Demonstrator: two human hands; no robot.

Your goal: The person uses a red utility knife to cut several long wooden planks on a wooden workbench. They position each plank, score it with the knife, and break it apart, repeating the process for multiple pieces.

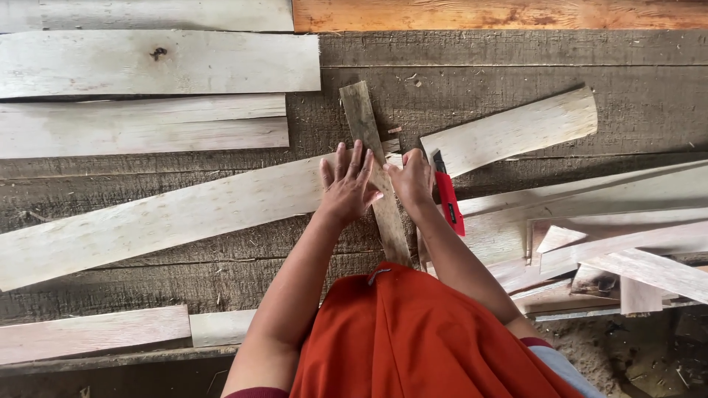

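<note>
A narrow grey wooden strip lies almost upright across a long pale plank on the dark wooden floor. My left hand rests flat on the strip and plank, fingers spread. My right hand grips a red-handled utility knife right beside the strip's right edge; the handle points back toward me. Whether the blade touches the wood is hidden by my fingers. Red cloth covers my lap below.
Pale planks lie stacked at the upper left. A short curved board lies to the right of the knife. A heap of thin offcuts fills the right side. An orange board runs along the top edge.
</note>
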